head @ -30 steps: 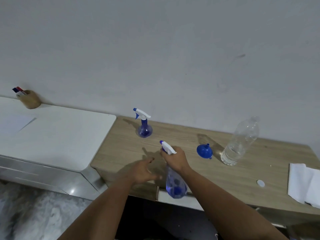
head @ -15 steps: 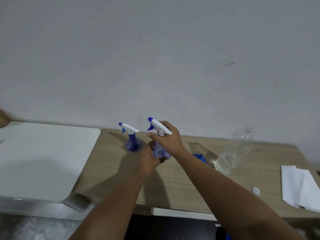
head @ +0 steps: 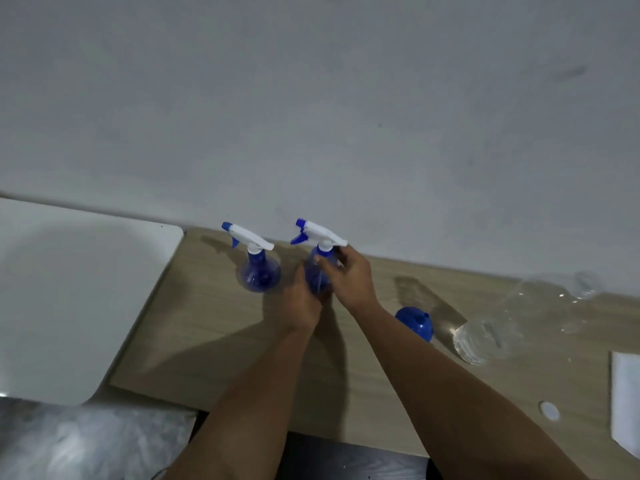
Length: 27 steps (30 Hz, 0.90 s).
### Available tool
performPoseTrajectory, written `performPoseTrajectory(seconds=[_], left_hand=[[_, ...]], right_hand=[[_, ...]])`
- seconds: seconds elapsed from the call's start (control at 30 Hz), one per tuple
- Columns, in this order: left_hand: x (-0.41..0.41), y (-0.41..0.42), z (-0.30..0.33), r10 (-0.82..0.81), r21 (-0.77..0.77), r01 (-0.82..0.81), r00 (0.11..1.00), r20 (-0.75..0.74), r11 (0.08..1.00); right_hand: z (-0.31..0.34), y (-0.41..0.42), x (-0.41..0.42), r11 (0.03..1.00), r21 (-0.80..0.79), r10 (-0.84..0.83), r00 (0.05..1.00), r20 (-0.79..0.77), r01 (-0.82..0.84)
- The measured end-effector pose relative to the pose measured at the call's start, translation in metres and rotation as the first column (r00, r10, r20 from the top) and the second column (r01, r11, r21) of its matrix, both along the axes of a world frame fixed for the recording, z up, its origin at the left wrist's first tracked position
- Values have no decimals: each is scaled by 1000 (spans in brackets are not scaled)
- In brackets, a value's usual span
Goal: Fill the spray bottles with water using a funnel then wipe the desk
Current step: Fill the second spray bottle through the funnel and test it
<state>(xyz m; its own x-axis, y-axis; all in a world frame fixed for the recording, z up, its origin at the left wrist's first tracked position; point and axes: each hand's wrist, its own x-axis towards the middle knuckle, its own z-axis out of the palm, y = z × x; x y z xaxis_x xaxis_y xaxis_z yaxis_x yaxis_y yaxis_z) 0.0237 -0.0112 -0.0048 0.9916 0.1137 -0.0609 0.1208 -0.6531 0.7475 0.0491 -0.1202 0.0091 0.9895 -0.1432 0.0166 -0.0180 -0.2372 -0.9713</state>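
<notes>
Two blue spray bottles with white trigger heads stand near the back of the wooden desk (head: 214,341). The left spray bottle (head: 258,271) stands free. The right spray bottle (head: 317,268) is held by both hands: my left hand (head: 304,299) wraps its lower body, and my right hand (head: 349,275) grips its neck just under the white head. A blue funnel (head: 415,322) lies on the desk to the right of my right forearm. Beyond it stands a clear plastic water bottle (head: 498,327), blurred, with a little water in it.
A white bottle cap (head: 549,410) lies near the desk's front right. A white cloth or paper (head: 625,403) rests at the right edge. A white table (head: 69,289) adjoins the desk on the left. The wall runs right behind the bottles.
The bottle in my right hand went from the desk's front edge back to beside the other bottle. My left hand, free before, now holds its body. The view tilted.
</notes>
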Motion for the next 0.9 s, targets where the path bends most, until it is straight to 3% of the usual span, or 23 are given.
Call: performPoseTrajectory(seconds=[0.1, 0.17, 0.27, 0.43, 0.5, 0.63, 0.73, 0.9], left_hand=[[0, 1, -4, -13, 164, 14, 1000, -11, 986], [-3, 1, 0, -34, 86, 40, 997, -70, 995], [-19, 15, 2, -61, 170, 54, 997, 38, 984], [-59, 66, -17, -57, 397, -6, 987, 148, 918], [-53, 92, -26, 20, 421, -100, 981, 190, 901], [-20, 124, -31, 164, 446, -177, 984, 68, 877], [10, 129, -35, 87, 448, -80, 996, 4, 891], [27, 121, -43, 44, 440, -22, 998, -40, 898]], right_hand=[[-7, 0, 0, 999, 25, -48, 999, 24, 48], [-6, 2, 0, 999, 21, -37, 999, 32, 36], [-3, 4, -15, 998, 27, -64, 998, -2, 64], [-6, 9, -82, 939, 110, -325, 945, -41, 327], [-3, 26, -98, 962, 132, -226, 968, -107, 240], [10, 73, -71, 987, 151, 84, 969, -234, -49], [17, 105, -22, 993, -49, 100, 975, -201, -112], [2, 133, 20, 990, -84, 98, 979, -178, -114]])
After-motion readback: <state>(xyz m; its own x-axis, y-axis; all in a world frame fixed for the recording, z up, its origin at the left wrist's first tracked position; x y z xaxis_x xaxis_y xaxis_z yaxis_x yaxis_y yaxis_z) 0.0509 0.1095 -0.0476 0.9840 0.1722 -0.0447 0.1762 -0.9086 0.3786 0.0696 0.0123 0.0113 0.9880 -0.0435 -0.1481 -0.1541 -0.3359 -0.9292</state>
